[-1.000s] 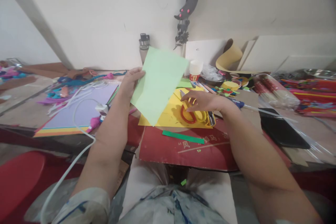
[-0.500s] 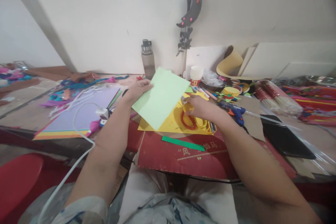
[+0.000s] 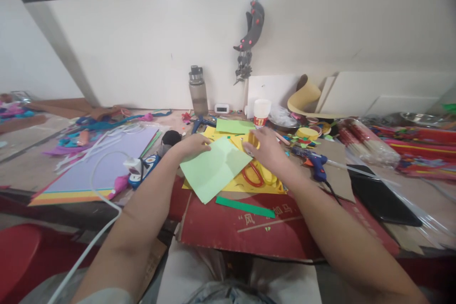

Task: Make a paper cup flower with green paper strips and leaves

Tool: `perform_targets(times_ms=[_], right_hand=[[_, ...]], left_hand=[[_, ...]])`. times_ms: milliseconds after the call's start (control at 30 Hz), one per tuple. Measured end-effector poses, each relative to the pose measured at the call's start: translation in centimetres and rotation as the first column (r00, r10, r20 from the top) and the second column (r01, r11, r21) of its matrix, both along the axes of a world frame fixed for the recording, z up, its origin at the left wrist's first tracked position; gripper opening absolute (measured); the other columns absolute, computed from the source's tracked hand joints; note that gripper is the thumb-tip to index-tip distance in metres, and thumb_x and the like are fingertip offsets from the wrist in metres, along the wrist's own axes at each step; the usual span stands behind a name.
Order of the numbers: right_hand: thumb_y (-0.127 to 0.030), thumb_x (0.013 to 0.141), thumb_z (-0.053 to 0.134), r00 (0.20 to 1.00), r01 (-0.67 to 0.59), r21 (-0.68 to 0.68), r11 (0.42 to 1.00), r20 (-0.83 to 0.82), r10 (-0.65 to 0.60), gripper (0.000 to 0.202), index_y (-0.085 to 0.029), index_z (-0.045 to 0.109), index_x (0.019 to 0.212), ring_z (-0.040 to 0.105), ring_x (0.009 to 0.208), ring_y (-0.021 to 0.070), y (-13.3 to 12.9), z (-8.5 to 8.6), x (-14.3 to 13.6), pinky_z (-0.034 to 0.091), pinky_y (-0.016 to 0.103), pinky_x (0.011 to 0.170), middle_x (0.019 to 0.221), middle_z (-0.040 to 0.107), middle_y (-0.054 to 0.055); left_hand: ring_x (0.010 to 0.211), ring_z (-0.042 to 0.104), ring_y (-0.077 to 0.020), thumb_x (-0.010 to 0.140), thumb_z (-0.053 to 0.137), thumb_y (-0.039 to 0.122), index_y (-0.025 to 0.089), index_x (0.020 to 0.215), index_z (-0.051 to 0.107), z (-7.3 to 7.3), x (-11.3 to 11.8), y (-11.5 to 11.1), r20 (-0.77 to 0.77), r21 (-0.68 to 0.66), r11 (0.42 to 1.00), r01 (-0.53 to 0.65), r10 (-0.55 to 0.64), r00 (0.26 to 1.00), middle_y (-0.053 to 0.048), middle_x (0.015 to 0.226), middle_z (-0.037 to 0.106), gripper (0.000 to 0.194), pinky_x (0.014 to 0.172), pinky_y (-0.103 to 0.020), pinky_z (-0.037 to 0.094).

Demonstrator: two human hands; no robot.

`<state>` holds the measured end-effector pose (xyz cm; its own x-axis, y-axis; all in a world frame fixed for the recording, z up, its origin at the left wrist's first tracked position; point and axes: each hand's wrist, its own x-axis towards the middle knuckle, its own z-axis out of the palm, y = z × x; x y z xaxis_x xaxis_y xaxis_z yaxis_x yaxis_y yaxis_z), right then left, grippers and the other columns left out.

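Observation:
My left hand (image 3: 195,148) pinches the upper left edge of a light green sheet of paper (image 3: 213,168), tilted above the work area. In my right hand (image 3: 265,147) is a pair of scissors with yellow handles (image 3: 253,139), close to the sheet's right corner; the fingers partly cover them and the blades are hard to make out. Beneath lies a yellow sheet (image 3: 233,186), with red-handled scissors (image 3: 253,174) on it. A dark green strip (image 3: 245,207) rests on the red cardboard (image 3: 221,232) nearer to me. Another green piece (image 3: 233,126) lies behind.
A blue glue gun (image 3: 317,164) and a black tablet-like slab (image 3: 384,199) lie at right. Left are coloured sheets (image 3: 85,166) and a power strip (image 3: 144,171) with a white cable. Behind stand a bottle (image 3: 198,92) and a paper cup (image 3: 261,111).
The light green sheet has come down and nearer to me with my left hand. My right hand has kept the yellow-handled scissors. The view has tilted up slightly, showing more behind.

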<state>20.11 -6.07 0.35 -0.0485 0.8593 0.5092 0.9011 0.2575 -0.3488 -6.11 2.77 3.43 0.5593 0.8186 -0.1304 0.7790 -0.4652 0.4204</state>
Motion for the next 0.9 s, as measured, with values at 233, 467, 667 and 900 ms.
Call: perform_targets(times_ms=[233, 467, 667, 900], right_hand=[[-0.036, 0.083, 0.074, 0.948, -0.309, -0.114, 0.944, 0.043, 0.316, 0.051, -0.015, 0.063, 0.129, 0.052, 0.120, 0.0328, -0.7, -3.0, -4.2, 0.034, 0.058, 0.111, 0.121, 0.064, 0.016], [-0.041, 0.091, 0.066, 0.889, -0.455, -0.114, 0.883, -0.123, 0.441, 0.050, -0.016, 0.060, 0.133, 0.056, 0.122, 0.0266, -1.2, -2.3, -4.3, 0.043, 0.046, 0.107, 0.128, 0.063, 0.015], [-0.034, 0.096, 0.058, 0.937, -0.325, -0.068, 0.943, -0.154, 0.312, 0.029, -0.018, 0.067, 0.117, 0.060, 0.114, 0.0235, -0.9, -1.4, -3.8, 0.045, 0.041, 0.103, 0.117, 0.068, 0.012], [-0.047, 0.097, 0.052, 0.962, 0.215, -0.432, 0.876, 0.250, -0.112, 0.045, -0.014, 0.063, 0.126, 0.048, 0.129, 0.0351, -0.3, -0.2, -1.8, 0.032, 0.052, 0.106, 0.133, 0.061, 0.019]], left_hand=[[0.093, 0.067, -0.0206, 0.080, 0.064, 0.039, 0.020, 0.120, 0.072, 0.2, 0.4, 0.1, -0.251, 0.085, 0.991, 0.099, -0.075, 0.965, -0.006, 0.104, 0.075, 0.045, 0.080, -0.024, 0.047], [0.083, 0.067, -0.0196, 0.085, 0.060, 0.045, 0.018, 0.114, 0.073, 0.5, 0.4, -0.2, -0.221, 0.094, 0.988, 0.126, -0.103, 0.970, -0.006, 0.089, 0.074, 0.042, 0.074, -0.025, 0.045], [0.086, 0.067, -0.0208, 0.089, 0.054, 0.045, 0.016, 0.114, 0.071, -0.7, 1.2, 0.0, -0.071, 0.203, 0.971, 0.122, -0.110, 0.991, -0.008, 0.096, 0.074, 0.042, 0.079, -0.029, 0.047], [0.125, 0.058, -0.0267, 0.088, 0.058, 0.033, 0.014, 0.118, 0.070, -2.6, 1.7, 0.8, 0.010, 0.357, 0.934, -0.012, 0.009, 1.000, -0.012, 0.128, 0.068, 0.038, 0.110, -0.036, 0.041]])
